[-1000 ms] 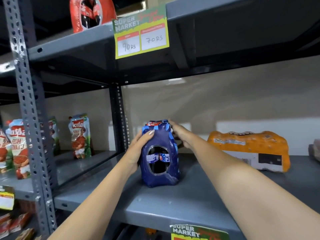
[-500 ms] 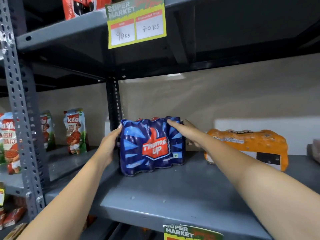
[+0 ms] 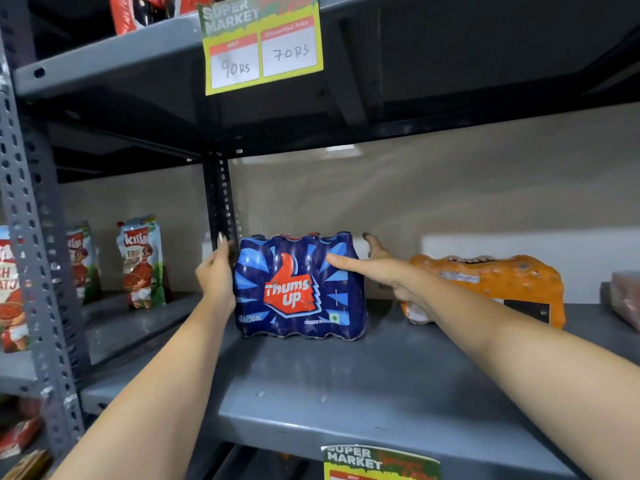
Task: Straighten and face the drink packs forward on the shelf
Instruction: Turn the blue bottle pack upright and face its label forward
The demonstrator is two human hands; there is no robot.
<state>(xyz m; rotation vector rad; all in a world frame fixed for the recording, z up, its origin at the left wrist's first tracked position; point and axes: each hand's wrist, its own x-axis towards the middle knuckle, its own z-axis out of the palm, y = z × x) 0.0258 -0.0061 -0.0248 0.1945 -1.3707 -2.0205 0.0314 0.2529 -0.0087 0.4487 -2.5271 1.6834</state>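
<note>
A blue Thums Up drink pack (image 3: 298,289) stands upright on the grey shelf (image 3: 346,393), its logo facing me. My left hand (image 3: 216,278) presses flat against the pack's left side. My right hand (image 3: 377,268) is at the pack's upper right corner. Its thumb lies on the front face and its fingers are spread apart beside the pack. An orange drink pack (image 3: 485,285) lies on its side further right, partly behind my right forearm.
A dark red pack (image 3: 623,299) shows at the far right edge. Ketchup pouches (image 3: 142,265) stand on the left bay, past a perforated upright (image 3: 221,199). A price tag (image 3: 263,46) hangs from the shelf above, where a red pack (image 3: 156,8) stands.
The blue pack was turned from end-on to logo-forward and now stands square on the shelf. My right hand's fingers have spread and loosened from it.
</note>
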